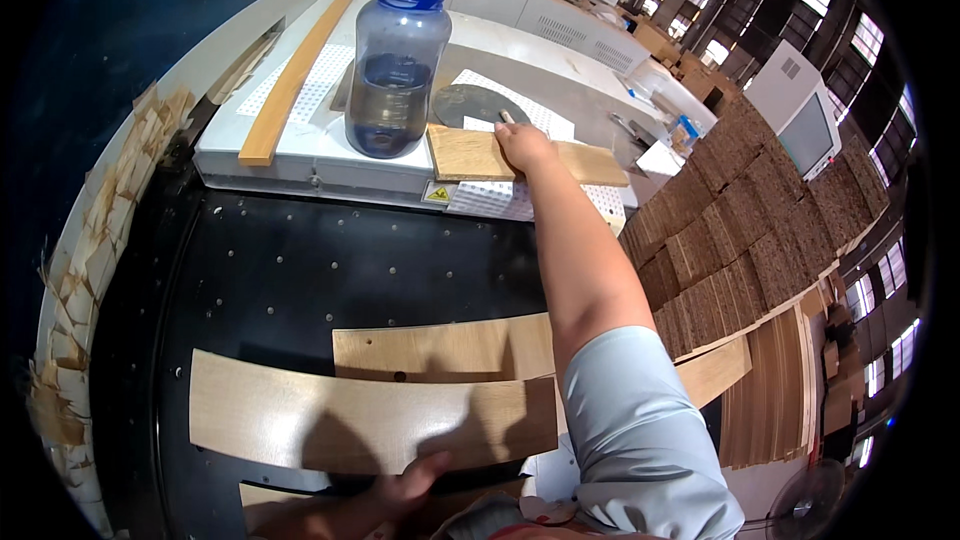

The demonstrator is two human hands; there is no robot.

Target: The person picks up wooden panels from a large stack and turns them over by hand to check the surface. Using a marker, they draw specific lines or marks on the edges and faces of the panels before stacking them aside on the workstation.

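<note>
My right hand (525, 148) reaches far forward and grips a short wooden board (465, 153) across its width, on the white machine surface. A small pale tip (506, 116) shows by its fingers; I cannot tell what it is. Near me, my left hand (410, 485) is at the near edge of a long, thin wooden panel (270, 410). The thumb lies against that edge, and the other fingers are mostly hidden. Just behind this panel a second wooden panel (450, 348) with two small dark holes lies on the black studded table (290, 270).
A large blue-lidded water bottle (390, 90) stands on the white machine (265, 175), beside a narrow wooden strip (295, 85). Brown boards (740, 210) are stacked high at the right, above more wood sheets (770, 390). A frayed, papery edge (100, 230) runs down the left.
</note>
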